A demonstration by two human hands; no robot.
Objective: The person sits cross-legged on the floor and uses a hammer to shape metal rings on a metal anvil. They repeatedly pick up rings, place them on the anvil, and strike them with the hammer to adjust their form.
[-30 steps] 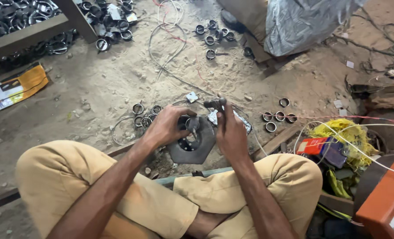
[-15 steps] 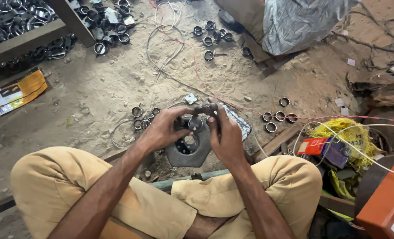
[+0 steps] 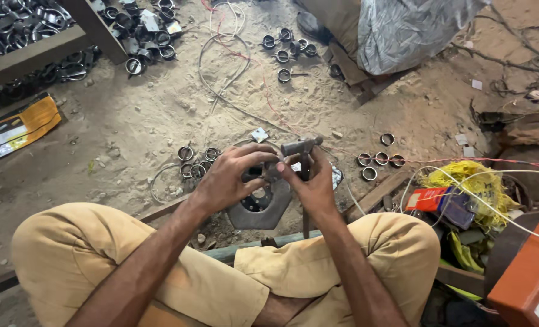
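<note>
The person sits on the sandy floor (image 3: 160, 121) with knees spread; at six o'clock the tan trousers (image 3: 99, 260) fill the near edge. Just beyond, between the legs, lies a heavy dark metal block (image 3: 263, 209) with a hole through it.

Over the block the two hands meet. The left hand (image 3: 227, 178) curls down, its fingers (image 3: 254, 158) pressed together around a small part that is too hidden to name. The right hand (image 3: 315, 188) pinches the same small part with thumb and forefinger while the other fingers wrap the handle of a small hammer (image 3: 302, 148), whose head sits at twelve o'clock above the knuckles.

The risk I judge greatest: with the hammer pinned awkwardly in a hand also busy pinching, it could slip and drop onto the block or a leg. A strike with fingertips this close to the part could catch them. The tiny part, if released, could fall into the sand and be lost.

At nine to ten o'clock of the block lie loose metal rings (image 3: 196, 160); more rings (image 3: 378, 158) at two o'clock, and tangled yellow wire (image 3: 463, 181) at three. Far off, at eleven o'clock, is a heap of rings (image 3: 142, 36).
</note>
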